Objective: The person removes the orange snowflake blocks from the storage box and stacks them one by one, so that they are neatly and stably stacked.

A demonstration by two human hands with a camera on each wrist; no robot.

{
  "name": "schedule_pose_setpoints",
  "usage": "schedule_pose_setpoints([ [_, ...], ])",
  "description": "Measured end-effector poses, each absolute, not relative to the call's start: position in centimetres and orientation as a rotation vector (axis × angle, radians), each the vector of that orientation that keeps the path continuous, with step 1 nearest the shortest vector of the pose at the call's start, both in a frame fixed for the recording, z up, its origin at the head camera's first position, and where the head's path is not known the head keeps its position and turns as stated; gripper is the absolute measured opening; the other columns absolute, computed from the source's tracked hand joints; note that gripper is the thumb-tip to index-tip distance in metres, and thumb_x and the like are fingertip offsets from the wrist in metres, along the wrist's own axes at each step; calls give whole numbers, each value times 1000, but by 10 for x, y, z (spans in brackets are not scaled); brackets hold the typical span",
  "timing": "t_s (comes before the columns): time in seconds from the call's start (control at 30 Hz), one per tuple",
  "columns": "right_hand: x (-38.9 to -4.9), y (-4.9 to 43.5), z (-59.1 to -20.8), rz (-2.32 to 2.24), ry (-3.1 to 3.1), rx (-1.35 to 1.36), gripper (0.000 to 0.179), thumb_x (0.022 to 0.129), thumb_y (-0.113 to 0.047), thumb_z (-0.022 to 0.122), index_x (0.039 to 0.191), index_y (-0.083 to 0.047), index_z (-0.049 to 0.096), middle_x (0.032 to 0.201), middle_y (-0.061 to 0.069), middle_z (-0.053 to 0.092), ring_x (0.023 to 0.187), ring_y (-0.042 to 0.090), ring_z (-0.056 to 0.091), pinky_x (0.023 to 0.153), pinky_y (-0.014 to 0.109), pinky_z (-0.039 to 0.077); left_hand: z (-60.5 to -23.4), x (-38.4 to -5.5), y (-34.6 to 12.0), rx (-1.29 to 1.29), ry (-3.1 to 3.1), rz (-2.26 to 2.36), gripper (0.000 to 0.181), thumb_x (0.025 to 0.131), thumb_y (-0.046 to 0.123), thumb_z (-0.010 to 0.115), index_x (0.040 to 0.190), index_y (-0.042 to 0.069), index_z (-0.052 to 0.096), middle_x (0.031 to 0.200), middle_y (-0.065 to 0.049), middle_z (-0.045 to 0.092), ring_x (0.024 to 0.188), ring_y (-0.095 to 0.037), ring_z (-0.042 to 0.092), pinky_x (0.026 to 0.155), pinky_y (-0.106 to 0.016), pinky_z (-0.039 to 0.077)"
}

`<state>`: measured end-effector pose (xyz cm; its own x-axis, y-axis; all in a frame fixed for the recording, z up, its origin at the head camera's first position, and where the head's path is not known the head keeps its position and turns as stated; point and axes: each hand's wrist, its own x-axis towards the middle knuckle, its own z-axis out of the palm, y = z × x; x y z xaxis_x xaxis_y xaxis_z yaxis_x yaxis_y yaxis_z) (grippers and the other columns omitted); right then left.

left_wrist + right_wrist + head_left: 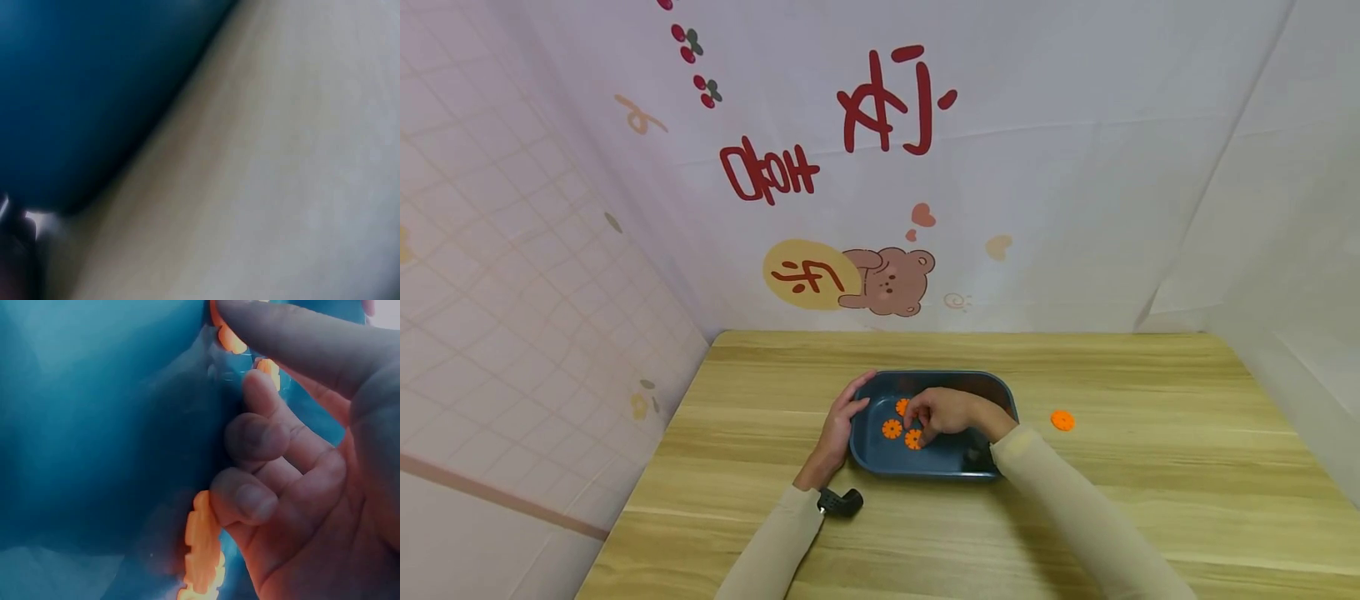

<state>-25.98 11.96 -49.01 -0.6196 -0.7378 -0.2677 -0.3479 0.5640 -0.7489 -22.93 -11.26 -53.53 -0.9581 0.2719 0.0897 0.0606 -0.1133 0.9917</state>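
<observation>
A dark blue plastic tub (887, 473) sits on the table. My left hand (833, 433) holds its left end, the thumb over the rim and the other fingers along the outside. Orange notched, flower-shaped discs lie on its floor: one disc (891, 429) at left, another disc (913, 439) at my right thumb, and a partly covered disc (902, 407) behind. My right hand (951, 410) reaches into the tub. In the right wrist view the thumb (294, 331) touches a disc (232, 339), while the loosely bent fingers stay apart from it. More orange pieces (203, 544) show below the fingers.
One more orange disc (1062, 420) lies on the wood-grain table (1165, 450), right of the tub. A patterned white cloth (1045, 167) hangs behind the table's back edge. A black strap device (841, 502) sits on my left wrist. The left wrist view is blurred.
</observation>
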Motion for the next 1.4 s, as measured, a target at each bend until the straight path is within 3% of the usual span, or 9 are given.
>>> schedule_pose_setpoints([
  [0.43,-257,119,-487,-844,2260,-881,19,79,-8,81,93,-10,69,73,-4,53,65,10,48,63,23,41,-535,-228,-113,366,2013,2212,46,102,14,41,147,6,47,156,-9,39,146,-23,29,113,-24,27],
  [0.8,-258,118,-489,-831,2271,-871,19,78,-8,82,86,-10,64,74,-5,55,68,11,51,66,25,43,-536,-228,-113,358,2028,2202,46,102,14,40,147,8,47,156,-7,40,145,-22,30,111,-22,28],
  [1.2,-259,124,-485,-936,2216,-878,18,80,-4,79,88,-7,63,71,-6,57,64,10,51,63,24,44,-535,-228,-112,355,2022,2201,46,102,13,39,147,7,47,156,-8,40,146,-23,30,119,-40,20],
  [1.4,-259,131,-477,-1007,2224,-842,15,83,-5,76,91,-11,64,72,-5,60,62,11,51,61,25,45,-535,-228,-113,350,2011,2193,46,103,15,39,147,8,46,157,-7,38,146,-24,29,120,-43,19],
])
